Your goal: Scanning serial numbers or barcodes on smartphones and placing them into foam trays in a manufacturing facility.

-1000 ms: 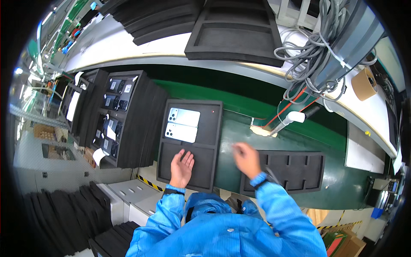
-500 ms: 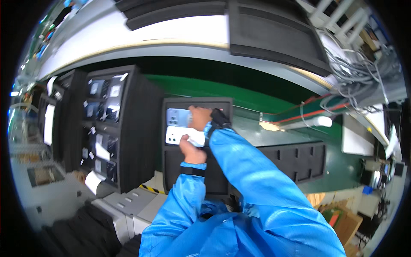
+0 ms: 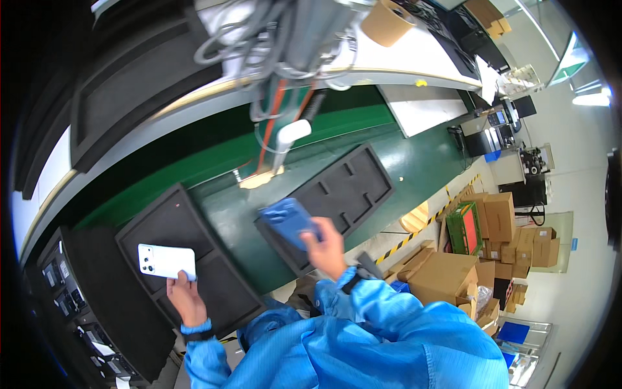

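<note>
My left hand (image 3: 186,299) pinches the lower edge of a white smartphone (image 3: 167,260). Its back with the camera lenses faces up, above a black foam tray (image 3: 214,275). Farther right, a blue smartphone (image 3: 285,220) is held by its near right corner between the thumb and fingers of my right hand (image 3: 326,247). This phone is over the left part of a slotted black tray (image 3: 353,185); whether it touches the tray I cannot tell.
Stacked black trays with bagged devices (image 3: 65,285) stand at the left. Beyond the green worktop (image 3: 227,214) runs a raised shelf with cables (image 3: 278,52) and a roll of brown tape (image 3: 387,23). Cardboard boxes (image 3: 440,279) stand on the floor at the right.
The view has turned to the right. My right hand has carried the blue phone from beside the white one to the slotted tray. My left hand remains at the white phone.
</note>
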Demonstrator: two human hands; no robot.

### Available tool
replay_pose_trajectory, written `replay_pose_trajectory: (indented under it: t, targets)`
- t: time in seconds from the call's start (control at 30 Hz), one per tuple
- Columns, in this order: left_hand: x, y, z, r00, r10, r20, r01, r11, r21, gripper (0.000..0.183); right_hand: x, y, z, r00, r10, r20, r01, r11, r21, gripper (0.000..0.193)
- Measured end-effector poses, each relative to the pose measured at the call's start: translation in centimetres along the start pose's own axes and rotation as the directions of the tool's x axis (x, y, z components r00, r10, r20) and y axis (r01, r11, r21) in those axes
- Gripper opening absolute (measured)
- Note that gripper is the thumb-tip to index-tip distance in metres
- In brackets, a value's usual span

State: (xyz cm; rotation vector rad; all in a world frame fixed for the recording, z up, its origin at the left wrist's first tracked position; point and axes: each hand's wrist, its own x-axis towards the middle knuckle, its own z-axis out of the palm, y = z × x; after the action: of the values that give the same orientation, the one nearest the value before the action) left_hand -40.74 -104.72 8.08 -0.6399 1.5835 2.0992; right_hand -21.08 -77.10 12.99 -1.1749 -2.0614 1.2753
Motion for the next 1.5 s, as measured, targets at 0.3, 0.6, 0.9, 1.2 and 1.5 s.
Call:
replay_pose_trajectory:
  t: [0.3, 0.6, 0.9, 1.2, 1.5]
  targets:
    - [-12.4, -12.0, 17.9, 0.82, -0.292, 0.492, 0.105, 0.922, 0.373, 0.037, 14.1, 18.7, -19.9, 0.978, 0.052, -0.201, -0.093, 0.975, -0.202, 0.042]
    - [-14.6, -25.2, 27.3, 0.917, 0.202, 0.345, -0.4, 0.434, 0.808, 0.024, 16.5, 21.0, -16.9, 0.964, -0.265, 0.005, 0.225, 0.808, -0.545, 0.06]
    - [-18.6, -18.4, 6.8, 0.523, 0.762, -0.382, -0.139, 0.519, 0.844, 0.04, 2.0, 8.7, -3.4, 0.713, -0.24, 0.659, 0.146, 0.97, 0.195, 0.027]
    - [-12.9, -15.4, -3.7, 0.863, -0.092, -0.497, 0.108, 0.994, 0.004, 0.047, -4.4, 1.2, 11.2, 0.486, 0.091, 0.869, -0.035, 0.996, -0.084, 0.07]
    - [-21.8, -12.1, -5.8, 0.933, -0.025, -0.359, 0.055, 0.996, 0.072, 0.049, -10.4, 0.9, 5.8, 0.42, 0.002, 0.908, -0.312, 0.939, 0.142, 0.066]
